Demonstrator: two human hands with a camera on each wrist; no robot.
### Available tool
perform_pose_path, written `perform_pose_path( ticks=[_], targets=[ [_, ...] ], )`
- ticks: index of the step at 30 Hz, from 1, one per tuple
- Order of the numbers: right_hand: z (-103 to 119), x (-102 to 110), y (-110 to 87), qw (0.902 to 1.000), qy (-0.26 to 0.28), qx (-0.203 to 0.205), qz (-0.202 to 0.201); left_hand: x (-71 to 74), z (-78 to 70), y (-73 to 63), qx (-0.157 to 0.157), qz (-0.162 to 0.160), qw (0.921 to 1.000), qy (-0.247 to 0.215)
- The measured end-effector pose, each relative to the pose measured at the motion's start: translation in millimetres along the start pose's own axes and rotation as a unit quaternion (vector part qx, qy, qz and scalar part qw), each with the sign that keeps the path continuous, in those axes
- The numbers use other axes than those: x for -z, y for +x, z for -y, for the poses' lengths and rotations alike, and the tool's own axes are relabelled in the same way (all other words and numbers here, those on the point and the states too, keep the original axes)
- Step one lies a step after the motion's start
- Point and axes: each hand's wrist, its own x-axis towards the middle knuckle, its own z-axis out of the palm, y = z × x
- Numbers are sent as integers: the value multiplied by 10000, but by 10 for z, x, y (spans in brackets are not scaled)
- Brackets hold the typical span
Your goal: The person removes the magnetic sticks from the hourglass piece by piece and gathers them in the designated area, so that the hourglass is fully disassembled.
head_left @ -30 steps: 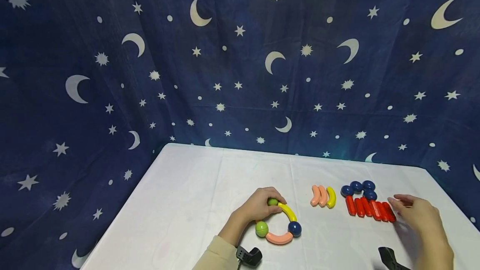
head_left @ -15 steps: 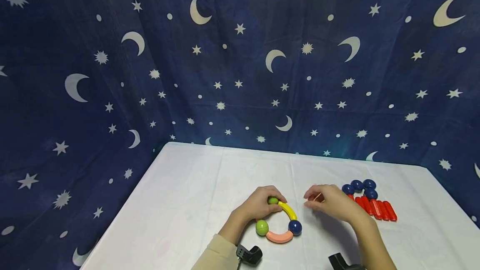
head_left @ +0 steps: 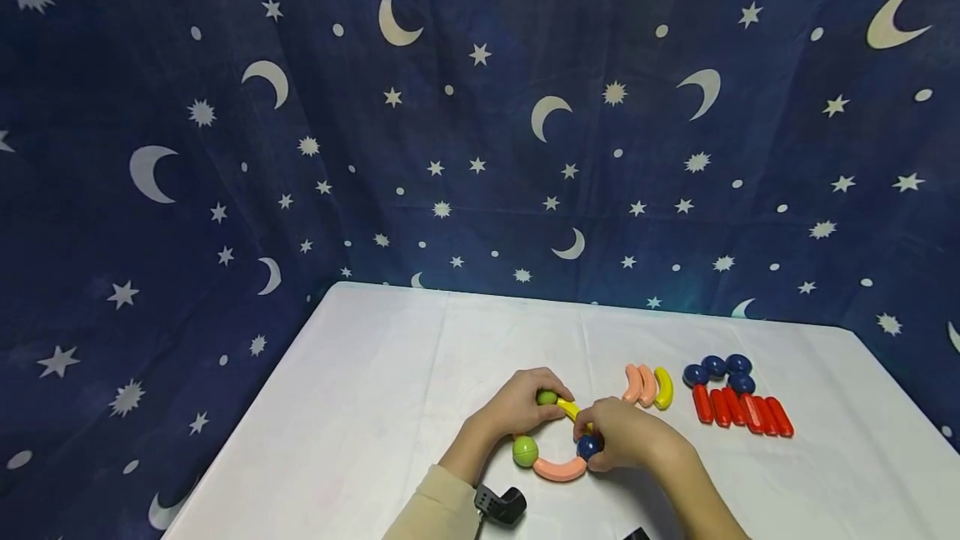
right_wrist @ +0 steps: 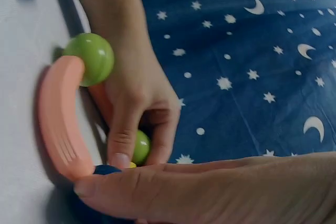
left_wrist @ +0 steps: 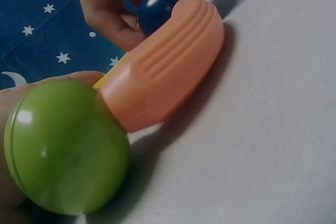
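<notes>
A ring of balls and curved rods lies on the white table. My left hand [head_left: 517, 402] grips the far green ball [head_left: 547, 397], thumb on one side and fingers on the other. My right hand [head_left: 630, 436] pinches the blue ball [head_left: 587, 447] at the ring's right. Between those two balls runs a yellow curved rod [head_left: 567, 409], partly covered by the right fingers. A salmon curved rod [left_wrist: 163, 66] joins the blue ball to the near green ball [left_wrist: 68, 145]. Another salmon rod [right_wrist: 100, 98] on the left side is mostly hidden by the left hand.
Two loose salmon curved rods [head_left: 647, 384] and a yellow one [head_left: 663, 388] lie right of the ring. Farther right are several blue balls [head_left: 714, 367] and a row of red straight rods [head_left: 752, 414]. A starry blue curtain [head_left: 480, 123] hangs behind the table.
My right hand has moved left from beside the red rods, past the loose curved rods, to the ring, and now grips the blue ball. The left hand has kept its hold.
</notes>
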Motion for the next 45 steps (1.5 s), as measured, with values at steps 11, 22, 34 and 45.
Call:
perform_pose_path(
  ticks=[11,22,34,45],
  targets=[
    [-2,-208,1,9960,-561,-16,-693,0,3,-5,-30,-59,10000,59],
    [-48,-430,-33,9868,-777,-91,-1415,6,-6,-19,-5,-83,9998,179],
    [-253,-483,-130,9801,208,233,-1959,2,-13,-10,-111,-131,9996,211],
    [-522,-359,-237,9753,1598,-20,-1526,-10,-5,-5,37,-81,9998,204]
  ],
)
